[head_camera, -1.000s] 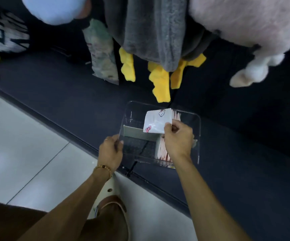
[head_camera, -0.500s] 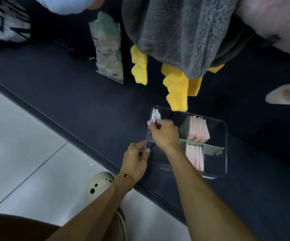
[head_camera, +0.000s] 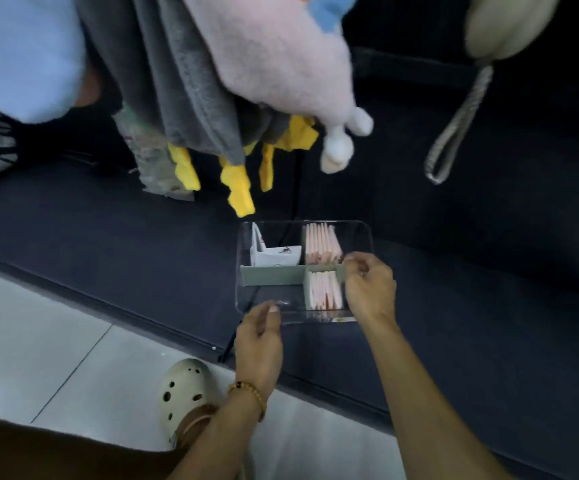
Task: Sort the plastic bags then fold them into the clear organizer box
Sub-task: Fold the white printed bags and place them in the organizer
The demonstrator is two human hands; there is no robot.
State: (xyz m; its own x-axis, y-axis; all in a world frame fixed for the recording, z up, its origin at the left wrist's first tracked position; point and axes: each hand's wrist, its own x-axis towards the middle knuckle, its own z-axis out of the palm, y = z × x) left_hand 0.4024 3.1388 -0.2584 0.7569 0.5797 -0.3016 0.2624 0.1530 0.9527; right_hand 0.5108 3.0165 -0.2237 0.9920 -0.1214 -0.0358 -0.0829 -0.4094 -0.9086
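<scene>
The clear organizer box (head_camera: 362, 233) rests on a dark mat, split by a grey-green divider (head_camera: 270, 274). Folded pink bags fill the far right compartment (head_camera: 321, 243) and the near right one (head_camera: 324, 289). Folded white printed bags (head_camera: 274, 255) stand in the far left compartment. The near left compartment holds nothing. My left hand (head_camera: 259, 336) pinches the box's near rim with thumb and fingers. My right hand (head_camera: 369, 287) grips the box's right wall at the divider's end.
Plush toys hang over the mat: grey (head_camera: 184, 81), pink (head_camera: 281, 64), yellow feet (head_camera: 238, 188). A crumpled plastic bag (head_camera: 149, 157) lies behind them. A cord loop (head_camera: 454, 133) hangs at right. Pale floor tiles (head_camera: 56, 341) and my shoe (head_camera: 186, 393) are below.
My right hand let go of the white bag in the far left compartment and crossed to the box's right wall. My left hand slid along the near rim. The view shifted left.
</scene>
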